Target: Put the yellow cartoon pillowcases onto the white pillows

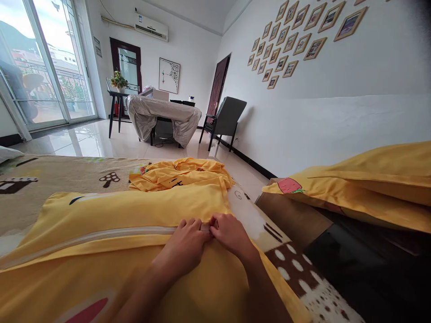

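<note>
A yellow pillowcase with a pillow inside [134, 211] lies on the bed in front of me, its white zipper strip [101, 236] running left to right. My left hand [186, 244] presses down on the fabric at the zipper's right end, fingers curled. My right hand [229, 233] pinches the zipper end right beside it; the two hands touch. The zipper pull itself is hidden under my fingers.
A crumpled yellow cover [182, 172] lies behind the pillow on the beige patterned bedsheet [50, 179]. Another yellow pillow [370, 188] rests on a dark bedside table [353, 264] to the right. Farther off stand a covered desk [161, 116], a chair [225, 119] and glass doors [47, 63].
</note>
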The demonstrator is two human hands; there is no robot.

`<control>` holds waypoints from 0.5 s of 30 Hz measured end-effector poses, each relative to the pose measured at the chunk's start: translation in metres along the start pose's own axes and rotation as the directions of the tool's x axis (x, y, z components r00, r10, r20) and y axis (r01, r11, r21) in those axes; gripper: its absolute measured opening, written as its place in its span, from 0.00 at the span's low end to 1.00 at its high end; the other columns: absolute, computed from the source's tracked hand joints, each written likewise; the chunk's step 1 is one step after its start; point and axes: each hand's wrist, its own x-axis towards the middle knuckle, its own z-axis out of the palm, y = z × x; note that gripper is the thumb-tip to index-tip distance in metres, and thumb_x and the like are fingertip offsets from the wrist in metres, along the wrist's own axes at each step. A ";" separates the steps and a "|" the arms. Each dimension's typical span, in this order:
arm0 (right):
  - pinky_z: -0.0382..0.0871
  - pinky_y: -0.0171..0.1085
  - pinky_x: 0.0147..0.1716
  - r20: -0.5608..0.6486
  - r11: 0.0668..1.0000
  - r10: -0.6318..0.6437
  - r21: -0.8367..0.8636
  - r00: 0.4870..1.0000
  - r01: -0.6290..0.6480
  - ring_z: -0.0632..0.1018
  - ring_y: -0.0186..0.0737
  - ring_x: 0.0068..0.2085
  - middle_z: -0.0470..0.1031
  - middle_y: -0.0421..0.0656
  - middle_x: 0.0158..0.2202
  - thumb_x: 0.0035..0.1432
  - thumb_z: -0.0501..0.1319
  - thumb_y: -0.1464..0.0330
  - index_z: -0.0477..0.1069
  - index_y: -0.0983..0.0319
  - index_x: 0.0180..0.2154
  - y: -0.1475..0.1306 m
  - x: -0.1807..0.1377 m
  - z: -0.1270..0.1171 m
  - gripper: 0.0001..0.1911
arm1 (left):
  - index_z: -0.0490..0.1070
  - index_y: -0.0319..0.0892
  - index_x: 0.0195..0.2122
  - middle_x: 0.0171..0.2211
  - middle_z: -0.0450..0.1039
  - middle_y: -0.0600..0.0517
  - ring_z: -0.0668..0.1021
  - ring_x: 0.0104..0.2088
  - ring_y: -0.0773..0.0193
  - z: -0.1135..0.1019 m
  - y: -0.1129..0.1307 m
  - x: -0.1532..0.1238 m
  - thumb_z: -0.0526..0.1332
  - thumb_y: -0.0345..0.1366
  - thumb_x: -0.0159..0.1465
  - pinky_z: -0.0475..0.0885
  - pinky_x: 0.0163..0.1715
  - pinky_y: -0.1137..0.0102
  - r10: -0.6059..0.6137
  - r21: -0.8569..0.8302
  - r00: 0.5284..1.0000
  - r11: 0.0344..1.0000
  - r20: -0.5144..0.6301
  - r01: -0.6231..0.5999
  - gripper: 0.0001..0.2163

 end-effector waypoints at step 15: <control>0.53 0.33 0.29 0.063 0.999 -0.038 0.014 0.997 0.037 0.74 0.37 0.35 0.76 0.43 0.33 0.54 0.57 0.72 0.69 0.62 0.32 0.004 -0.001 -0.002 0.04 | 0.74 0.50 0.46 0.38 0.69 0.46 0.71 0.42 0.55 0.000 0.001 0.000 0.46 0.31 0.66 0.64 0.44 0.58 0.003 0.006 1.000 1.000 0.005 -0.003 0.17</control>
